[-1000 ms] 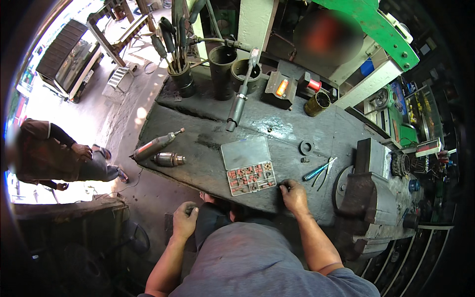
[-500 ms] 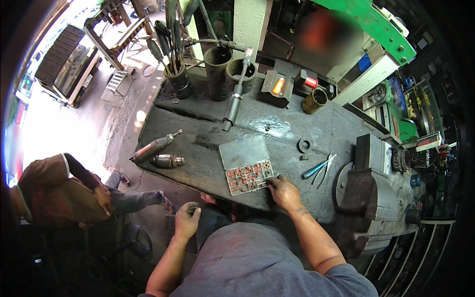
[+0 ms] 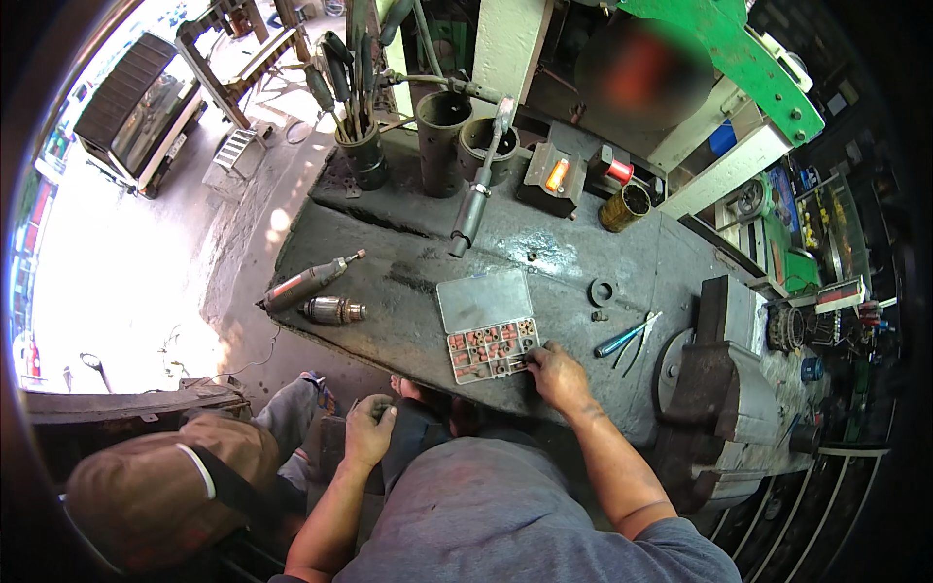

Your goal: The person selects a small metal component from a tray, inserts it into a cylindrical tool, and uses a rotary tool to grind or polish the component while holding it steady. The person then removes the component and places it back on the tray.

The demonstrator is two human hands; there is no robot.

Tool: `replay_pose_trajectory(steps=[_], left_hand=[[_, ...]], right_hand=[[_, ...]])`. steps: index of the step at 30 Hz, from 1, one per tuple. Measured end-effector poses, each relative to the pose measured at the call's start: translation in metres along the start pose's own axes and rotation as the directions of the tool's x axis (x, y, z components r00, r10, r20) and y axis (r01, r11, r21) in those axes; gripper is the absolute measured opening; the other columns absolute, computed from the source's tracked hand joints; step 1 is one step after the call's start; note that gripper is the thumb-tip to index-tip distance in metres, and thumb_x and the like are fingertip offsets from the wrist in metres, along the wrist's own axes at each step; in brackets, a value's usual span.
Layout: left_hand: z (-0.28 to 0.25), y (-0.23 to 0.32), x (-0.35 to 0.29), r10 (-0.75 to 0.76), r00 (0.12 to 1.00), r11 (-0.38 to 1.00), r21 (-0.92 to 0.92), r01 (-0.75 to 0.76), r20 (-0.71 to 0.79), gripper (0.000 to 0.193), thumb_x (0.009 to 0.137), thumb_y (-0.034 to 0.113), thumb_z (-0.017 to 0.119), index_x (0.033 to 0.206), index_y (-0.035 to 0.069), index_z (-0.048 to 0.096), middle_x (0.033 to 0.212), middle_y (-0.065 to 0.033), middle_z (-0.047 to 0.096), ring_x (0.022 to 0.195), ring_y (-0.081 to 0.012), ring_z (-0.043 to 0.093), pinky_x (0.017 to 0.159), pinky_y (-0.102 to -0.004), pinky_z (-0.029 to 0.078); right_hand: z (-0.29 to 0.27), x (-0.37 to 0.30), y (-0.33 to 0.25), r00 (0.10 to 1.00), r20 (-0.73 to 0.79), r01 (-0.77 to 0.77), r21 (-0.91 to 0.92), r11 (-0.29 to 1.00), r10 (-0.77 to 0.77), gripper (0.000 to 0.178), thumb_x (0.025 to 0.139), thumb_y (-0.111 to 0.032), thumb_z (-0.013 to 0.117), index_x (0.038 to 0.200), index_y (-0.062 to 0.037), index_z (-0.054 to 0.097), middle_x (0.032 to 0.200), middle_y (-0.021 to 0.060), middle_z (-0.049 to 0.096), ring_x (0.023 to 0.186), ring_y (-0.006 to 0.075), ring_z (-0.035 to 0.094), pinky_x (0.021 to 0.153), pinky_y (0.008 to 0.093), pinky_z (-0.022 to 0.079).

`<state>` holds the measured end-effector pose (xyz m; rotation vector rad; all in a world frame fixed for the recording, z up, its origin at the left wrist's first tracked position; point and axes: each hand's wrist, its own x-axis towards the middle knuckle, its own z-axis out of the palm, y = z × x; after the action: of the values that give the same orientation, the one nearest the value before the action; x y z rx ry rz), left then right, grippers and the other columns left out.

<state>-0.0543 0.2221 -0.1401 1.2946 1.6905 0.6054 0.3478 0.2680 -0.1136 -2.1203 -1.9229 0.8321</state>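
A clear plastic compartment box (image 3: 483,299) lies with its lid back near the bench's front edge. Small reddish pieces, probably mounted grinding stones, fill many of its sections. My right hand (image 3: 561,379) is at the box's near right corner, its fingers bent together at the end compartments; whatever they pinch is too small to make out. Off the bench's front edge, in front of my body, my left hand (image 3: 370,433) is held with curled fingers and the thumb close to them. What it holds, if anything, is hidden.
On the dark bench (image 3: 389,335) lie a die grinder (image 3: 309,284), a motor armature (image 3: 333,310), a metal ring (image 3: 603,291) and blue-handled pliers (image 3: 627,338). A large vise (image 3: 719,379) stands right. Tool-filled cans (image 3: 362,160) line the back. Another person (image 3: 175,476) is at lower left.
The other person at the left has bent lower and come nearer my left side. The view has shifted slightly. Both my hands stay almost where they were.
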Motion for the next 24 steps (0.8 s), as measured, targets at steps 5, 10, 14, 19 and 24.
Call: replay_pose_trajectory(steps=[5, 10, 14, 19, 24], left_hand=[[0.002, -0.004, -0.003, -0.002, 1.0, 1.0, 0.0, 0.002, -0.008, 0.025, 0.104, 0.012, 0.08, 0.123, -0.004, 0.078, 0.109, -0.0183, 0.085, 0.097, -0.0259, 0.083, 0.09, -0.0393, 0.065], [0.003, -0.001, 0.0, 0.01, 1.0, 1.0, -0.027, -0.01, 0.008, 0.026, 0.103, 0.012, 0.081, 0.124, -0.004, 0.078, 0.11, -0.0182, 0.084, 0.097, -0.026, 0.082, 0.09, -0.0395, 0.065], [0.0, 0.028, -0.002, 0.092, 0.994, 0.994, 0.045, -0.095, 0.061, 0.031, 0.1, 0.012, 0.085, 0.128, 0.0, 0.078, 0.113, -0.0171, 0.082, 0.1, -0.0275, 0.082, 0.09, -0.0401, 0.065], [0.01, 0.08, -0.005, 0.318, 0.878, 0.931, 0.058, -0.361, 0.356, 0.046, 0.097, 0.017, 0.089, 0.14, 0.007, 0.077, 0.12, -0.0144, 0.08, 0.11, -0.032, 0.08, 0.095, -0.0447, 0.064], [0.033, 0.101, 0.003, 0.45, 0.761, 0.851, 0.034, -0.524, 0.467, 0.036, 0.098, 0.021, 0.088, 0.13, 0.008, 0.081, 0.123, -0.0139, 0.081, 0.113, -0.0349, 0.078, 0.101, -0.046, 0.062]], right_hand=[[0.007, -0.005, 0.011, 0.981, -0.194, 0.022, 0.264, 0.964, 0.031, 0.019, 0.108, -0.017, 0.077, 0.123, -0.0064, 0.078, 0.121, 0.0206, 0.077, 0.1, 0.0436, 0.077, 0.091, 0.0507, 0.062], [0.015, 0.002, 0.025, 0.946, 0.08, -0.236, 0.833, 0.501, 0.314, 0.02, 0.11, -0.005, 0.076, 0.129, -0.0004, 0.074, 0.109, 0.0119, 0.082, 0.091, 0.0204, 0.076, 0.084, 0.0345, 0.062], [0.014, -0.012, 0.016, 0.967, 0.1, -0.201, 0.862, 0.465, 0.234, 0.026, 0.11, -0.002, 0.076, 0.135, 0.0003, 0.071, 0.11, 0.0073, 0.081, 0.096, 0.0136, 0.075, 0.085, 0.031, 0.063], [0.03, -0.043, -0.034, 0.944, 0.33, -0.285, 0.828, 0.482, -0.009, 0.038, 0.111, -0.003, 0.075, 0.147, 0.0027, 0.062, 0.121, 0.0139, 0.082, 0.11, 0.0183, 0.078, 0.094, 0.0345, 0.064], [0.046, -0.053, -0.067, 0.9, 0.418, -0.319, 0.825, 0.466, -0.124, 0.043, 0.114, -0.006, 0.073, 0.152, 0.0064, 0.057, 0.121, 0.0166, 0.083, 0.115, 0.0189, 0.079, 0.098, 0.0322, 0.063]])
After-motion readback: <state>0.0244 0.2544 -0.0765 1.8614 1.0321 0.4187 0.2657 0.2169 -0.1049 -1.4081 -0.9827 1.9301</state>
